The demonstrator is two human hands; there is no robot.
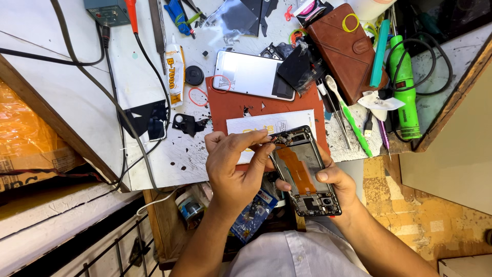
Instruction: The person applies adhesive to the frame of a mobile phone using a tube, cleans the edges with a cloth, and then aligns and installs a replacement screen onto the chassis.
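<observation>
Head view, looking down over a cluttered repair bench. Near centre, an opened phone point(306, 172) with its back removed, orange flex strip and circuit boards exposed, held just off the near edge of the white worktop point(61, 77). Right hand point(335, 182) cupped under the phone from the right, thumb pressed on its right edge, fingers wrapped beneath: grasping the phone. Left hand point(233, 164) arched over from the left, wrist bent, fingertips pinched together at the phone's far left corner, touching the small parts there; whether anything is gripped between those fingertips cannot be told. Both forearms coming up from the bottom edge, over a pale shirt point(302, 256).

Farther off, a red mat point(230, 105) with a white card point(251, 125) lying on it, just beyond the hands. Beyond that, a second phone point(253, 74) lying flat. To its left, a glue tube point(175, 66) and a round black cap point(194, 75). Far right, a brown leather case point(343, 48) and a green tool point(405, 92).
</observation>
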